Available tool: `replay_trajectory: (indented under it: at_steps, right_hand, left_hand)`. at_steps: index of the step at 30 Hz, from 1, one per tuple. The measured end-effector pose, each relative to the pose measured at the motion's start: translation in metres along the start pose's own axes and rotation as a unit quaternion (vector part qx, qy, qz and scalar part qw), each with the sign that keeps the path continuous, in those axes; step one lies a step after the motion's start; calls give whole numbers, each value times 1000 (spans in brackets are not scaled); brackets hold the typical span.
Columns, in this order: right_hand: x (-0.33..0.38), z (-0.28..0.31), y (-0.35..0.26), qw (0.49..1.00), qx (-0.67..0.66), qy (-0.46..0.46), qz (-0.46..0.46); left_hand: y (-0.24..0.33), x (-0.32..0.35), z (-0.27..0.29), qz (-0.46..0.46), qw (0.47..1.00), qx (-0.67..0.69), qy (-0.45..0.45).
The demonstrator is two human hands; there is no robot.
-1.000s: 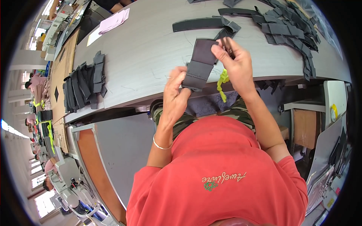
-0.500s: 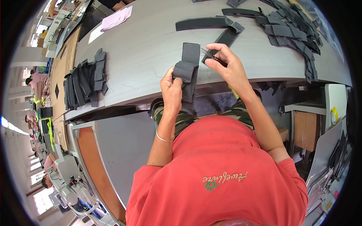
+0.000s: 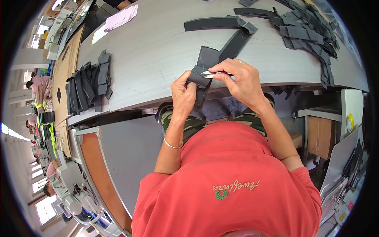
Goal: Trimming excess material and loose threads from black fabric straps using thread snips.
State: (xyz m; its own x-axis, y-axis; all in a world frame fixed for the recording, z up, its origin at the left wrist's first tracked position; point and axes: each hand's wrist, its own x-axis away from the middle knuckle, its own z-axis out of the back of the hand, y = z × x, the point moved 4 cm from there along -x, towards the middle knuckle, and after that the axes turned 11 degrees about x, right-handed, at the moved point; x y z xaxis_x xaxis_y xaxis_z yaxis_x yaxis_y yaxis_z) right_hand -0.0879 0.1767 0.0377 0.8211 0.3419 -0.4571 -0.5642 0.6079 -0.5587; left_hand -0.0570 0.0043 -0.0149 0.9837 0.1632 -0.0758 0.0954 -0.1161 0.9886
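Observation:
Near the table's front edge, my left hand [image 3: 184, 93] is closed on a folded dark grey fabric strip [image 3: 208, 57]. One end of the strip lies up over the table and another hangs below my fingers. My right hand [image 3: 241, 81] pinches a pair of thread snips [image 3: 208, 74]. Their pale blades point left and touch the strip's folded edge, or nearly so; the rest of the tool is mostly hidden in my fingers. Just beyond lies another dark strip [image 3: 235, 44], running up to the right.
Several dark strips form a pile [image 3: 304, 37] at the far right, some hanging over the edge. A row of folded strips [image 3: 87, 85] lies at the left. Pink sheets [image 3: 121, 18] rest at the far left of the table [image 3: 150, 43]. Loose threads are scattered about. Sewing machines stand leftward.
My right hand has moved left and down, bringing the snips from above the table to the strip. The strip in my left hand has tilted to the right.

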Motion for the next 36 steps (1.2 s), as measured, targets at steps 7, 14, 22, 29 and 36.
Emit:
replay_trajectory:
  at_steps: [7, 14, 22, 29, 36]
  right_hand:
    - [0, 5, -1, 1000, -2, 22, 12]
    - [2, -3, -5, 997, -61, 16, -33]
    - [2, -5, -8, 999, -27, 21, -16]
    - [6, -11, -7, 995, -89, 36, -39]
    - [6, -7, -11, 997, -53, 58, -15]
  left_hand:
    - [4, 2, -6, 39, 998, 43, -3]
    - [11, 1, -10, -113, 991, -59, -44]
    - [12, 4, -12, -98, 992, -61, -43]
    - [14, 6, -17, -90, 993, -52, -61]
    - [14, 7, -16, -63, 996, -35, -61]
